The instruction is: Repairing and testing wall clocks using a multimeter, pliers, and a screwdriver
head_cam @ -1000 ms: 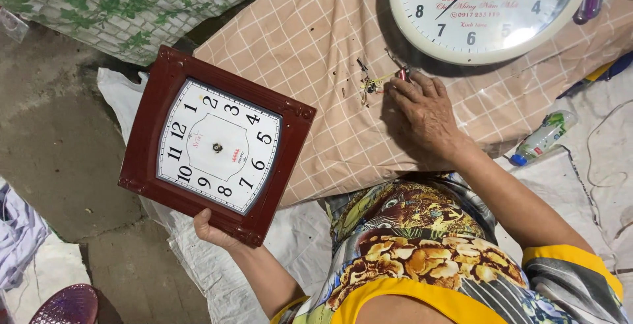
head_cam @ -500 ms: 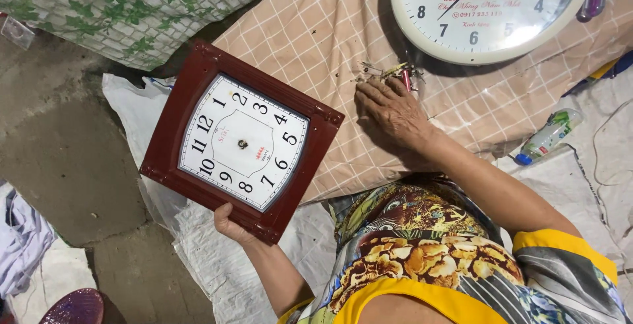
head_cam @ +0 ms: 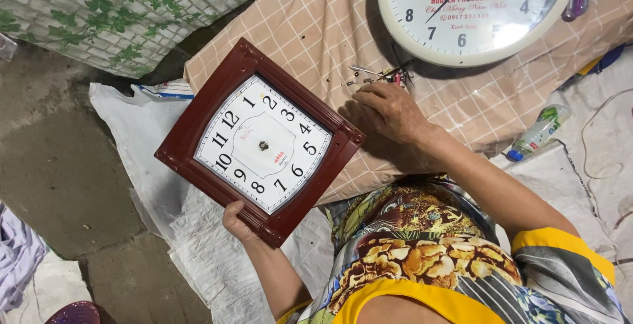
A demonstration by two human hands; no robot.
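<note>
Now | left hand (head_cam: 239,224) gripping lower corner of square clock (head_cam: 260,141), held tilted off cloth edge | right hand (head_cam: 389,110) loosely curled, fingertips at small metal parts (head_cam: 379,75) on checked cloth (head_cam: 310,27)

A round white wall clock (head_cam: 471,7) lies on the checked cloth (head_cam: 297,40), beyond the right hand. A small bottle with a green label (head_cam: 539,131) rests to that hand's right. A leaf-patterned sack (head_cam: 119,14) sits beyond the left hand, on the concrete floor (head_cam: 59,172).

Square clock (head_cam: 262,145) carried right, nearer cloth; right hand (head_cam: 389,110) seemingly shifted toward small parts (head_cam: 379,75).
</note>
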